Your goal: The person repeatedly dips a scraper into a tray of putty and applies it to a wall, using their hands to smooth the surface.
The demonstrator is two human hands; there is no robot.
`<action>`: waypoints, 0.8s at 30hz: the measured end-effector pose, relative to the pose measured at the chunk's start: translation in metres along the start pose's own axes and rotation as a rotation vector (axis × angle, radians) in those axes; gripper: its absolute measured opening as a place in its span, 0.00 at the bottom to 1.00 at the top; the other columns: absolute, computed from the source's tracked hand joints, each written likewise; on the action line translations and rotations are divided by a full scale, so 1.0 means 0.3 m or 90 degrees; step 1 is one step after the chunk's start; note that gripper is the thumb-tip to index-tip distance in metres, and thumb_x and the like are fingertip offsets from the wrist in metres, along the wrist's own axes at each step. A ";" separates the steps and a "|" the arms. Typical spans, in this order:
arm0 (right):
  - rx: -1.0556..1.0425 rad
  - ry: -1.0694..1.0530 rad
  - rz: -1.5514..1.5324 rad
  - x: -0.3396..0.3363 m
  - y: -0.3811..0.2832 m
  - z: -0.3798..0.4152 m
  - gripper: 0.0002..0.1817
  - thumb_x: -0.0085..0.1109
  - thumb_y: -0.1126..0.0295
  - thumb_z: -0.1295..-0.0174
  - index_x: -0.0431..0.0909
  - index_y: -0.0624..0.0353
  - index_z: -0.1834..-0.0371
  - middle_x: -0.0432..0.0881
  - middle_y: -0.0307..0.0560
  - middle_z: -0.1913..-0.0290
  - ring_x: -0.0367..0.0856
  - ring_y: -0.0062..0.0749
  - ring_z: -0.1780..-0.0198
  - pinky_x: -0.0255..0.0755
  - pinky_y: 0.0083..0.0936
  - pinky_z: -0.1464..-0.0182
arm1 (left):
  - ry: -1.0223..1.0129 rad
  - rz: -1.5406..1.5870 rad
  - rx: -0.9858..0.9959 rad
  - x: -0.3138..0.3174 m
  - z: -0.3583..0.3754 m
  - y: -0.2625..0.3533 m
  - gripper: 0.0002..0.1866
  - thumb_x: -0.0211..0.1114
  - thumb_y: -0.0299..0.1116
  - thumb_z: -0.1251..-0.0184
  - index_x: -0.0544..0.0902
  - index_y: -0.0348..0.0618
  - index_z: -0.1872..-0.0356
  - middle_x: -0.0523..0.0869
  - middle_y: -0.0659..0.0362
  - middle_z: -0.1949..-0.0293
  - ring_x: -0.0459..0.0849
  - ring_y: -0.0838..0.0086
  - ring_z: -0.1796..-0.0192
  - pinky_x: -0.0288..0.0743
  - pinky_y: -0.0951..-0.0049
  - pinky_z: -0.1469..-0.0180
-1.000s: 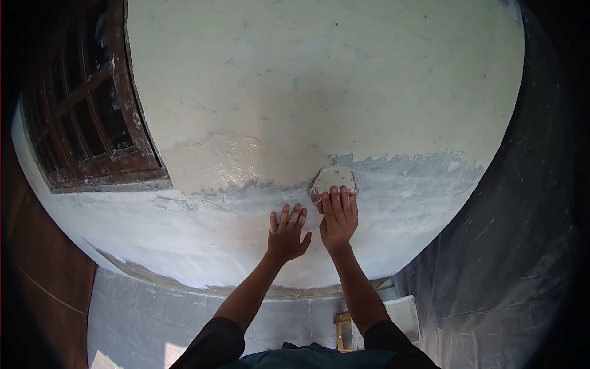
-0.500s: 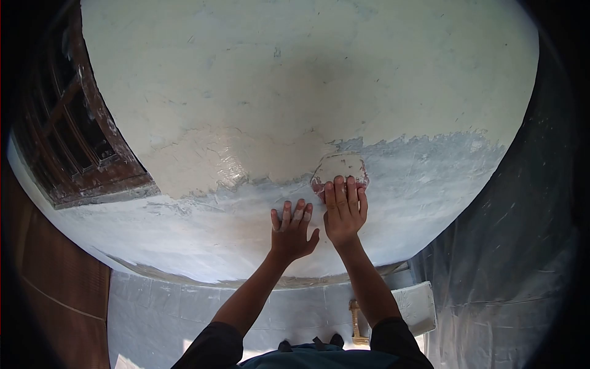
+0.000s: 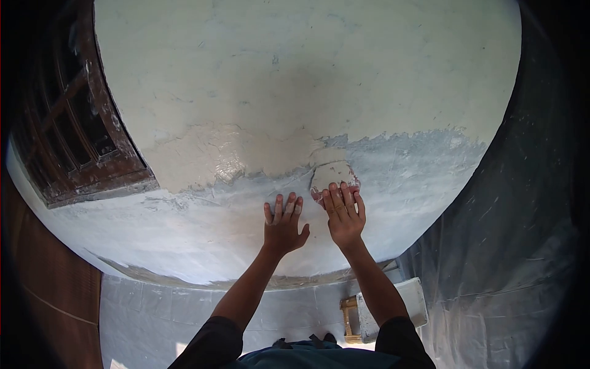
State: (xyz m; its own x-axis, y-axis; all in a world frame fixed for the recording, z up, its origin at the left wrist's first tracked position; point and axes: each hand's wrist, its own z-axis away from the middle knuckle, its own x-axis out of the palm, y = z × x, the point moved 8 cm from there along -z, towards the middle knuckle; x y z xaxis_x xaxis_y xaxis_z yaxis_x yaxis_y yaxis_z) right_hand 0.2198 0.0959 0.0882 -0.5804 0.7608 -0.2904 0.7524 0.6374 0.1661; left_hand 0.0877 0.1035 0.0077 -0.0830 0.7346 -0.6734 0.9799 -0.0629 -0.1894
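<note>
My right hand (image 3: 346,215) presses a flat, reddish putty spreader (image 3: 335,173) against the wall, fingers laid over its lower edge. Cream putty coats most of the spreader's face. To its left, my left hand (image 3: 285,224) rests with fingers apart on or just off the wall, holding nothing; whitish putty marks its fingers. The wall (image 3: 203,240) is pale white low down and greenish cream higher up. A wet, shiny band of putty (image 3: 227,154) ends in a ragged edge near both hands.
A brown wooden window frame (image 3: 110,175) is set in the wall at left. Below right, a putty-smeared white tray (image 3: 412,298) sits by a small wooden stool (image 3: 350,320). Plastic sheeting (image 3: 485,264) hangs at right, and grey sheeting (image 3: 160,313) covers the floor.
The spreader and my right hand have slid slightly down the wall, and a fresh smear of putty shows above the blade. My left hand has shifted a little left and up.
</note>
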 end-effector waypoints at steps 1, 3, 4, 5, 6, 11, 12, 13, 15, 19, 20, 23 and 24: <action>-0.001 -0.023 -0.011 -0.020 0.003 -0.003 0.21 0.48 0.79 0.44 0.79 0.58 0.47 0.78 0.49 0.42 0.74 0.41 0.38 0.63 0.40 0.38 | -0.012 0.010 -0.006 0.003 -0.002 -0.001 0.43 0.59 0.54 0.46 0.63 0.38 0.33 0.48 0.48 0.26 0.36 0.45 0.25 0.26 0.36 0.32; -0.001 -0.037 -0.034 -0.081 0.001 -0.003 0.21 0.48 0.80 0.44 0.78 0.59 0.46 0.78 0.50 0.42 0.73 0.42 0.38 0.64 0.40 0.38 | -0.009 0.015 -0.013 -0.006 -0.008 0.000 0.43 0.59 0.54 0.46 0.62 0.38 0.32 0.49 0.48 0.27 0.37 0.46 0.25 0.27 0.36 0.31; 0.009 -0.055 -0.065 -0.105 0.003 -0.013 0.22 0.48 0.80 0.45 0.78 0.59 0.45 0.77 0.51 0.42 0.73 0.43 0.37 0.64 0.40 0.38 | -0.016 0.016 -0.015 -0.009 -0.007 -0.002 0.43 0.60 0.53 0.47 0.62 0.39 0.32 0.51 0.48 0.27 0.38 0.46 0.25 0.27 0.37 0.31; 0.018 -0.038 -0.094 -0.146 0.011 -0.032 0.21 0.50 0.82 0.47 0.78 0.61 0.48 0.79 0.51 0.45 0.77 0.42 0.42 0.68 0.38 0.42 | -0.010 0.035 -0.017 -0.016 -0.008 -0.003 0.43 0.59 0.52 0.46 0.60 0.40 0.31 0.50 0.49 0.27 0.38 0.47 0.25 0.28 0.38 0.30; 0.006 -0.038 -0.092 -0.179 0.019 -0.064 0.21 0.50 0.82 0.47 0.78 0.61 0.48 0.79 0.51 0.45 0.77 0.42 0.42 0.68 0.38 0.42 | -0.001 0.038 -0.025 -0.023 -0.013 -0.005 0.43 0.59 0.52 0.46 0.60 0.40 0.31 0.50 0.49 0.27 0.38 0.47 0.25 0.28 0.38 0.30; 0.094 -0.042 -0.325 -0.271 0.126 -0.278 0.18 0.52 0.89 0.49 0.73 0.66 0.54 0.79 0.56 0.61 0.80 0.50 0.58 0.73 0.36 0.56 | -0.036 0.048 -0.049 -0.034 -0.011 0.003 0.43 0.59 0.49 0.45 0.56 0.40 0.29 0.50 0.49 0.26 0.40 0.48 0.25 0.31 0.39 0.30; 0.114 -0.053 -0.358 -0.269 0.142 -0.324 0.18 0.52 0.89 0.48 0.73 0.67 0.53 0.79 0.58 0.61 0.80 0.51 0.58 0.73 0.36 0.57 | -0.043 0.050 -0.054 -0.032 -0.016 0.006 0.43 0.59 0.49 0.45 0.55 0.40 0.29 0.50 0.49 0.26 0.40 0.48 0.25 0.31 0.39 0.30; 0.106 -0.053 -0.359 -0.260 0.151 -0.361 0.18 0.52 0.89 0.48 0.73 0.67 0.53 0.79 0.58 0.61 0.80 0.51 0.58 0.73 0.36 0.57 | -0.038 0.049 -0.060 -0.035 -0.018 0.009 0.43 0.59 0.49 0.45 0.55 0.40 0.29 0.50 0.49 0.26 0.40 0.48 0.25 0.31 0.39 0.30; 0.155 -0.085 -0.435 -0.212 0.181 -0.411 0.17 0.50 0.88 0.45 0.71 0.66 0.51 0.78 0.55 0.65 0.79 0.42 0.64 0.72 0.24 0.63 | -0.070 0.058 -0.076 -0.024 -0.018 0.010 0.44 0.58 0.48 0.44 0.53 0.40 0.29 0.49 0.49 0.26 0.40 0.47 0.25 0.32 0.38 0.30; 0.163 -0.114 -0.436 -0.130 0.201 -0.444 0.18 0.49 0.88 0.45 0.71 0.67 0.50 0.77 0.56 0.65 0.79 0.38 0.66 0.71 0.22 0.62 | -0.087 0.067 -0.083 -0.027 -0.025 0.009 0.44 0.58 0.48 0.44 0.52 0.40 0.28 0.47 0.49 0.26 0.40 0.47 0.25 0.31 0.38 0.29; 0.136 -0.083 -0.404 -0.127 0.204 -0.449 0.18 0.49 0.88 0.44 0.71 0.67 0.49 0.77 0.54 0.66 0.79 0.36 0.66 0.71 0.22 0.62 | -0.103 0.067 -0.086 -0.022 -0.023 0.010 0.44 0.58 0.49 0.43 0.51 0.40 0.28 0.46 0.49 0.26 0.39 0.47 0.25 0.31 0.38 0.29; 0.165 -0.020 -0.376 -0.166 0.245 -0.470 0.17 0.49 0.88 0.43 0.71 0.67 0.49 0.78 0.52 0.66 0.78 0.33 0.67 0.71 0.21 0.62 | -0.144 0.073 -0.092 -0.027 -0.028 0.007 0.45 0.57 0.50 0.43 0.49 0.41 0.28 0.45 0.50 0.25 0.38 0.47 0.25 0.31 0.38 0.29; 0.226 0.007 -0.378 -0.185 0.281 -0.466 0.17 0.49 0.87 0.42 0.71 0.67 0.49 0.78 0.51 0.66 0.78 0.31 0.67 0.71 0.20 0.62 | -0.174 0.085 -0.096 -0.020 -0.024 0.009 0.46 0.57 0.50 0.43 0.48 0.41 0.27 0.45 0.50 0.25 0.38 0.47 0.25 0.30 0.38 0.29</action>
State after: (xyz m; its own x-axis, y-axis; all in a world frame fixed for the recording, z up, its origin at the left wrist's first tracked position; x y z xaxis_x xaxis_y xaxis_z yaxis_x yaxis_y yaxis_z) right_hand 0.2720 0.1245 0.2499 -0.9276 0.2970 -0.2267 0.3609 0.8694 -0.3376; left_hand 0.0922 0.1038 0.0165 0.0217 0.5167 -0.8559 0.9995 -0.0307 0.0068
